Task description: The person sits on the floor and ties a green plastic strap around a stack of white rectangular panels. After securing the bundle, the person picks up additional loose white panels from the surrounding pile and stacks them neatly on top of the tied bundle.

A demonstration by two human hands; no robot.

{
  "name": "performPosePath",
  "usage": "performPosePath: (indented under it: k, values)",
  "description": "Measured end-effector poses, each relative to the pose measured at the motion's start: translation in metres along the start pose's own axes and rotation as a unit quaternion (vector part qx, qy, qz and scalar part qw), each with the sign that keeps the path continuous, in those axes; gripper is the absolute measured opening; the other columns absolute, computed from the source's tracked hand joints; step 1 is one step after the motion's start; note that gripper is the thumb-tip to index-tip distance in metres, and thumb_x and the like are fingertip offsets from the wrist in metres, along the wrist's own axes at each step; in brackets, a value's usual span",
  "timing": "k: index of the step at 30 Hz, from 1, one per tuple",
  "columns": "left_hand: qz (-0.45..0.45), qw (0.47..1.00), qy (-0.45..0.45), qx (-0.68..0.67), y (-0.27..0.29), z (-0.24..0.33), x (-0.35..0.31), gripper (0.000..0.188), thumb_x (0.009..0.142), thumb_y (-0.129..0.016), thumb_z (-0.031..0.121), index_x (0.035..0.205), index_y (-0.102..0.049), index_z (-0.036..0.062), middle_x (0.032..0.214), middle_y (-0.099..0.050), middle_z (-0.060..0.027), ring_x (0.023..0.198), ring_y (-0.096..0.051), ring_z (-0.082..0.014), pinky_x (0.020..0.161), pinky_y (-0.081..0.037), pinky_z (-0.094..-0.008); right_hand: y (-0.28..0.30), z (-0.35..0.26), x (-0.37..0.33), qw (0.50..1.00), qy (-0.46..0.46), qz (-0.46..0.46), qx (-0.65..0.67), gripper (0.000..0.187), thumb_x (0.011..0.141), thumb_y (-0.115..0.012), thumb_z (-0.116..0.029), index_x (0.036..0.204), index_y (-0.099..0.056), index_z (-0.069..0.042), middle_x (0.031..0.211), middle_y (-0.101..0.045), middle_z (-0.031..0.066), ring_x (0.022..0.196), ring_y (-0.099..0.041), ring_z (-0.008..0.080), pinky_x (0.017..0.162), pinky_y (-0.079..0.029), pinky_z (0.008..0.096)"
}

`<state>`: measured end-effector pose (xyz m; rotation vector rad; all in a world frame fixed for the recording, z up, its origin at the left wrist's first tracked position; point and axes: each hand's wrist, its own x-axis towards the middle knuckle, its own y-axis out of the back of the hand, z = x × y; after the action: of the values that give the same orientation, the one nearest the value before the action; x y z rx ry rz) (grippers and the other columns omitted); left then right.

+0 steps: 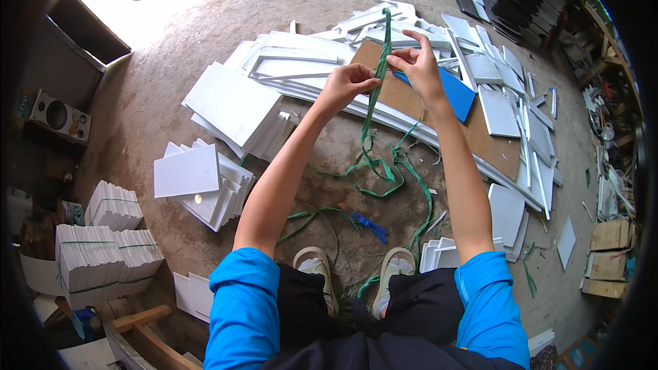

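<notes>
A crumpled green plastic strip [384,51] stands upright between my hands, and its lower length trails down to loose coils on the floor. My left hand [348,86] pinches it from the left, thumb and fingertips pressed together. Higher up, my right hand [415,62] pinches the strip's right edge between thumb and a finger, with its index finger raised. Beneath my hands lie a brown board [387,89] and a blue panel [456,94] among white pieces. On the floor before my feet is a blue-handled tool [370,227]; its exact kind is unclear.
Stacked white panels [233,106] and smaller white boards [186,173] lie to the left. Bundles tied with green strip [89,257] stand lower left, beside a wooden frame [154,336]. White offcuts [497,109] sprawl on the right. Cardboard boxes [608,253] sit at the far right.
</notes>
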<state>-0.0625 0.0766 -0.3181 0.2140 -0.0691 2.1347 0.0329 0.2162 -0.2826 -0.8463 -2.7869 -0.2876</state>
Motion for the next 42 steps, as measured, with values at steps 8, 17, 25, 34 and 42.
performPosePath:
  k: [8, 17, 25, 34, 42]
  values:
    - [0.000, 0.999, 0.041, 0.013, -0.003, 0.003, -0.001, 0.022, 0.077, -0.065, 0.023, 0.086, -0.060, 0.0034, 0.077, -0.058, -0.0002, 0.072, -0.053, -0.0054, 0.068, -0.044, -0.0200, 0.001, 0.005, -0.002, 0.999, -0.002, -0.036, -0.008, 0.061, 0.070, -0.064, 0.000, 0.121, -0.031, 0.000, 0.083, -0.061, 0.0133, 0.076, -0.060, 0.0167, 0.069, -0.049, 0.0266]
    - [-0.020, 0.980, 0.100, -0.168, -0.001, 0.003, -0.003, 0.020, 0.082, -0.060, 0.021, 0.094, -0.057, 0.0049, 0.088, -0.056, 0.0008, 0.080, -0.051, -0.0038, 0.074, -0.042, -0.0196, -0.002, -0.002, -0.006, 0.997, 0.027, -0.069, -0.020, 0.061, 0.072, -0.063, 0.003, 0.124, -0.031, -0.005, 0.081, -0.060, 0.0098, 0.077, -0.059, 0.0149, 0.071, -0.049, 0.0266]
    - [0.001, 0.975, 0.083, -0.207, -0.004, -0.001, 0.000, 0.023, 0.081, -0.061, 0.019, 0.096, -0.057, 0.0031, 0.091, -0.058, -0.0016, 0.080, -0.053, -0.0055, 0.073, -0.044, -0.0193, -0.001, 0.000, -0.004, 0.995, 0.049, -0.054, -0.062, 0.061, 0.071, -0.064, -0.002, 0.122, -0.033, -0.006, 0.080, -0.063, 0.0104, 0.076, -0.061, 0.0168, 0.071, -0.048, 0.0271]
    - [0.071, 0.994, 0.002, -0.088, -0.010, 0.001, 0.002, 0.028, 0.079, -0.063, 0.021, 0.096, -0.059, -0.0006, 0.084, -0.061, -0.0057, 0.077, -0.056, -0.0097, 0.072, -0.045, -0.0222, -0.003, 0.004, -0.005, 0.994, 0.050, -0.032, -0.094, 0.061, 0.070, -0.064, -0.003, 0.122, -0.033, -0.007, 0.081, -0.063, 0.0093, 0.077, -0.062, 0.0171, 0.071, -0.048, 0.0287]
    - [0.132, 0.991, -0.015, 0.027, -0.018, -0.002, 0.000, 0.026, 0.078, -0.064, 0.022, 0.090, -0.062, -0.0005, 0.081, -0.062, -0.0044, 0.076, -0.055, -0.0102, 0.071, -0.044, -0.0238, -0.009, 0.006, -0.010, 0.989, 0.050, 0.008, -0.137, 0.060, 0.070, -0.063, 0.001, 0.123, -0.033, -0.008, 0.076, -0.060, 0.0067, 0.071, -0.059, 0.0133, 0.066, -0.048, 0.0257]
